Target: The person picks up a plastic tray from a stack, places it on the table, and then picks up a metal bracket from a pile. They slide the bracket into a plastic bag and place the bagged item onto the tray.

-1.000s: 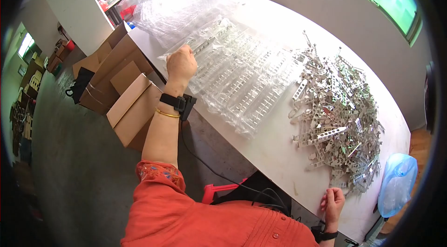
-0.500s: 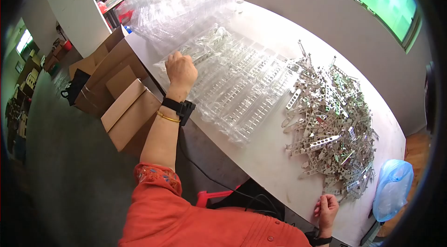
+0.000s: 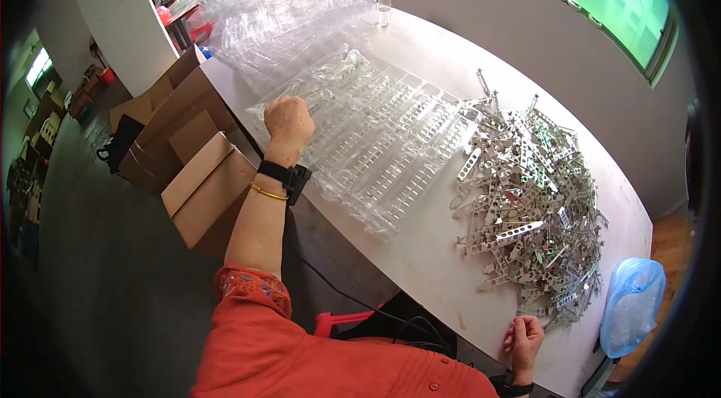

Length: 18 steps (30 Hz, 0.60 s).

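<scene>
My left hand (image 3: 289,122) is closed at the left edge of a clear plastic tray sheet (image 3: 375,135) with rows of slots, which lies on the white table (image 3: 420,263). Whatever its fingers hold is hidden beneath them. At the table's near edge rests my right hand (image 3: 523,338), its fingers curled together, just below a large heap of perforated metal parts (image 3: 537,203). Too little shows between those fingers to make out anything in them.
A tall stack of clear plastic trays (image 3: 285,15) stands at the back left, with a small glass bottle (image 3: 384,7) beside it. Open cardboard boxes (image 3: 206,180) stand left of the table. A blue plastic bag (image 3: 633,308) hangs at the right edge; a cable runs below.
My left hand has turned slightly and lowered a little at the tray sheet's edge. My right hand looks nearly unmoved. The whole view has shifted slightly.
</scene>
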Tool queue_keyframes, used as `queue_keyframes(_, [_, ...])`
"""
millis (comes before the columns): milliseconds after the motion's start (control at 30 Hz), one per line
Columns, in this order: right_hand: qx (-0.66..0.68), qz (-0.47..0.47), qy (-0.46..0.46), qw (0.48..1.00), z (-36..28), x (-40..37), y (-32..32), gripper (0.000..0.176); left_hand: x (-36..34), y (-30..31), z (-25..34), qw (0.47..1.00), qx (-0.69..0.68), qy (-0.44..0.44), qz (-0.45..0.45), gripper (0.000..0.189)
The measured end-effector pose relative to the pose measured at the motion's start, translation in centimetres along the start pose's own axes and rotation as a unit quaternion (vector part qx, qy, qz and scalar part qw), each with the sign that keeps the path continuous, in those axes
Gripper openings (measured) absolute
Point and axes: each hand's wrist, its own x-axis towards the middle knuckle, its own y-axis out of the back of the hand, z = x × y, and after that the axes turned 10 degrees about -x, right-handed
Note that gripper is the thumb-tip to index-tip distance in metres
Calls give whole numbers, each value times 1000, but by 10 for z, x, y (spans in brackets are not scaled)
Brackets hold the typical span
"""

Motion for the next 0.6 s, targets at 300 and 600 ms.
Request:
queue_keyframes(300, [-1,1,1,1000,1,0,0,13,5,-5,3,999,13,27,-41,16])
queue_keyframes(600, [-2,4,2,1000,0,-1,0,13,6,-7,3,997,-27,41,-53,17])
